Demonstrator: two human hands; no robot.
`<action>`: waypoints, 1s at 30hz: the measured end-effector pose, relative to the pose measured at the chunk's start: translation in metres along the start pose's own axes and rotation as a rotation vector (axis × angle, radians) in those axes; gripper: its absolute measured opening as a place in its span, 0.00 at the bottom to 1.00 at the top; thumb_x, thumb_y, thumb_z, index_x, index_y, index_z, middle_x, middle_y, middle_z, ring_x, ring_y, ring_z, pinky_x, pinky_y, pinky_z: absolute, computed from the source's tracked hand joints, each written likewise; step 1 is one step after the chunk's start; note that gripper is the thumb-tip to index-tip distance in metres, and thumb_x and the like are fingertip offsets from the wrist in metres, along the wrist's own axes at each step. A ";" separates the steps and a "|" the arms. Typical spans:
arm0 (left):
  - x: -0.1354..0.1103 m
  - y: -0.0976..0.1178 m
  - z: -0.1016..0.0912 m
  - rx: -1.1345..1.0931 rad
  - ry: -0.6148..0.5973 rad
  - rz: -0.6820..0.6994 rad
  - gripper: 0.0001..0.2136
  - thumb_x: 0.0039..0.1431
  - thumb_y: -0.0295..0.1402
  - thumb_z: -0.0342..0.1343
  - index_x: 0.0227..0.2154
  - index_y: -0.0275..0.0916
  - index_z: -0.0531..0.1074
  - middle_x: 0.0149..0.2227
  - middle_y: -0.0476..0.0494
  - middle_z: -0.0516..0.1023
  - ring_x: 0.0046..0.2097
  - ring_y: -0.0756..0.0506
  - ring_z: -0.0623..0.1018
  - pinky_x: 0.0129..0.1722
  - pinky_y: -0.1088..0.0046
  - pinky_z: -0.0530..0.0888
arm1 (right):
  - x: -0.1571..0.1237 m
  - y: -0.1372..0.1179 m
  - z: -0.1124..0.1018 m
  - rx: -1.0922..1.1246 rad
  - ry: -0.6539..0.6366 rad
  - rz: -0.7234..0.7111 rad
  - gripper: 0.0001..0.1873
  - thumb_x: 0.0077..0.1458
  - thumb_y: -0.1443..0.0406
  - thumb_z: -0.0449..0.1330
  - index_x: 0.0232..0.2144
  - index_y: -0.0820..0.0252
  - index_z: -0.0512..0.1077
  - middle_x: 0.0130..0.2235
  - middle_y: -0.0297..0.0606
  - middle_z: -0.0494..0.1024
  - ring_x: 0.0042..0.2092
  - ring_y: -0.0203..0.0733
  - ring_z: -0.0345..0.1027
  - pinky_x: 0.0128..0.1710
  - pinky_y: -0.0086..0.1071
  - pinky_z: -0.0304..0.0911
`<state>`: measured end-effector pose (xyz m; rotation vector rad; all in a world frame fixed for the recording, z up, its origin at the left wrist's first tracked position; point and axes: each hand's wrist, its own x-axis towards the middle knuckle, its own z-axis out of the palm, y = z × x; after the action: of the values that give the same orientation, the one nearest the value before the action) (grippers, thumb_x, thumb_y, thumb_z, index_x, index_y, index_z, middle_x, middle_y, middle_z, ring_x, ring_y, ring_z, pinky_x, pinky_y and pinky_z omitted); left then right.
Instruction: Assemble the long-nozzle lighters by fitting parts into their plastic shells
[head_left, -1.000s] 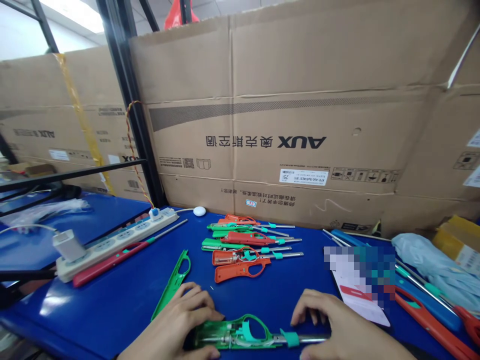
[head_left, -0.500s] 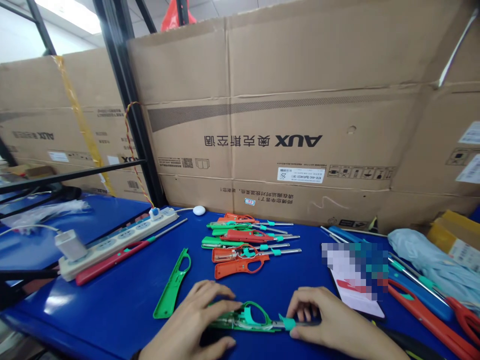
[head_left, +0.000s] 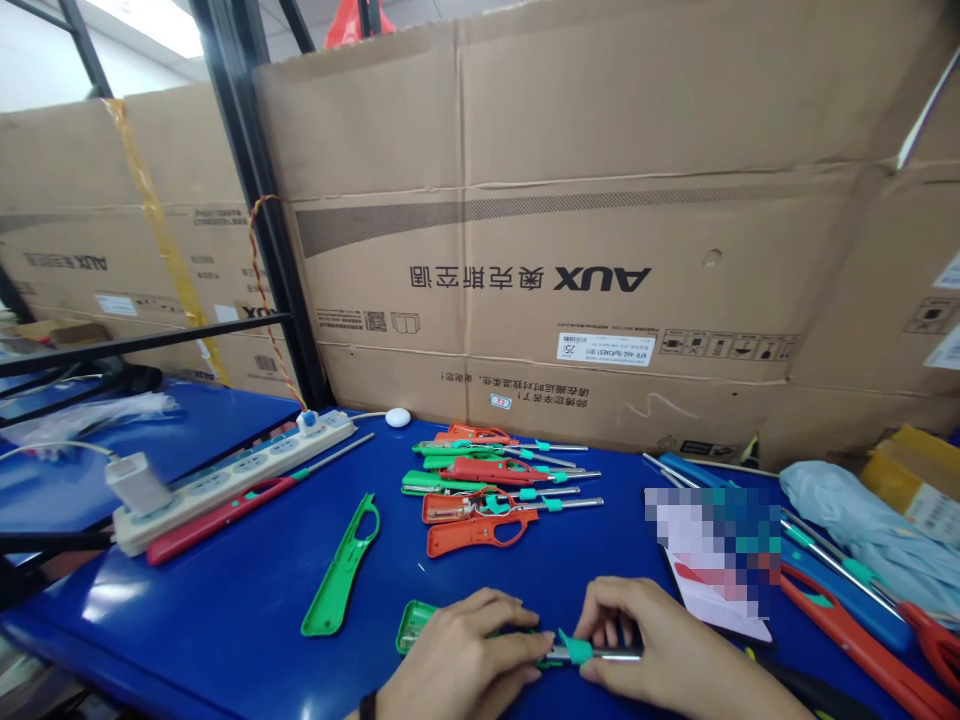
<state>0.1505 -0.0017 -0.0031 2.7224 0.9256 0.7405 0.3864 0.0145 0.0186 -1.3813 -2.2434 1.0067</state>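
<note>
A half-open green lighter body [head_left: 411, 626] with a metal tube lies on the blue table [head_left: 225, 610] near its front edge. My left hand [head_left: 469, 660] presses down on the middle of it, fingers closed over the trigger part. My right hand [head_left: 660, 655] pinches the metal tube just behind the teal collar [head_left: 577, 650]. A loose green cover shell [head_left: 341, 568] lies to the left, apart from both hands. A pile of orange and green lighters [head_left: 487, 482] sits further back in the middle.
A white power strip [head_left: 232, 478] with a charger and a red lighter [head_left: 217, 518] lie at the left. More lighters and metal tubes [head_left: 847, 610] and a pale plastic bag [head_left: 862, 520] fill the right. Large cardboard boxes [head_left: 600, 220] wall off the back.
My left hand has slid right along the green lighter body, uncovering its left end, and now nearly meets my right hand at the teal collar. The body sits slightly farther from the table edge.
</note>
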 end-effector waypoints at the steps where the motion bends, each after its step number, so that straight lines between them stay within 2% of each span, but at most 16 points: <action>1: -0.001 -0.001 0.001 0.008 0.004 0.005 0.12 0.63 0.30 0.54 0.48 0.45 0.72 0.46 0.47 0.78 0.45 0.44 0.77 0.45 0.71 0.75 | 0.000 0.000 0.000 0.006 -0.005 0.011 0.06 0.44 0.66 0.64 0.29 0.58 0.73 0.29 0.30 0.73 0.31 0.36 0.65 0.29 0.25 0.58; 7: -0.003 -0.009 0.005 0.081 0.019 0.069 0.12 0.64 0.33 0.52 0.50 0.45 0.71 0.44 0.45 0.78 0.41 0.44 0.78 0.38 0.73 0.77 | -0.002 -0.006 -0.001 -0.020 -0.007 0.058 0.06 0.44 0.67 0.63 0.29 0.59 0.74 0.29 0.32 0.74 0.32 0.37 0.67 0.30 0.26 0.58; 11: -0.003 -0.010 0.005 0.067 0.032 0.080 0.11 0.64 0.32 0.52 0.48 0.45 0.72 0.44 0.44 0.78 0.43 0.44 0.78 0.41 0.72 0.77 | -0.001 -0.009 -0.001 -0.005 0.009 -0.031 0.08 0.48 0.64 0.64 0.33 0.56 0.75 0.33 0.32 0.73 0.35 0.38 0.67 0.35 0.26 0.60; 15: -0.002 -0.009 0.004 0.070 0.033 0.074 0.11 0.64 0.32 0.52 0.47 0.45 0.73 0.43 0.44 0.78 0.41 0.45 0.78 0.39 0.73 0.77 | -0.001 -0.009 0.003 -0.038 0.034 -0.064 0.05 0.53 0.61 0.62 0.31 0.56 0.74 0.33 0.31 0.72 0.36 0.37 0.67 0.36 0.26 0.59; 21: 0.001 -0.007 0.002 0.152 0.038 0.083 0.12 0.66 0.33 0.49 0.49 0.47 0.72 0.42 0.45 0.78 0.38 0.46 0.77 0.32 0.77 0.77 | -0.011 -0.011 0.017 -0.103 0.136 -0.027 0.04 0.56 0.63 0.59 0.30 0.56 0.71 0.34 0.32 0.73 0.35 0.38 0.67 0.36 0.27 0.60; 30: 0.003 0.001 -0.003 0.130 0.012 0.029 0.11 0.66 0.33 0.48 0.48 0.45 0.72 0.42 0.45 0.78 0.39 0.46 0.76 0.31 0.79 0.75 | -0.020 0.001 0.043 -0.153 0.279 -0.060 0.07 0.62 0.62 0.52 0.37 0.52 0.70 0.40 0.36 0.75 0.42 0.43 0.70 0.43 0.32 0.63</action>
<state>0.1512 -0.0008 0.0013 2.8522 0.9717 0.7260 0.3711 -0.0194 -0.0102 -1.4088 -2.1720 0.5909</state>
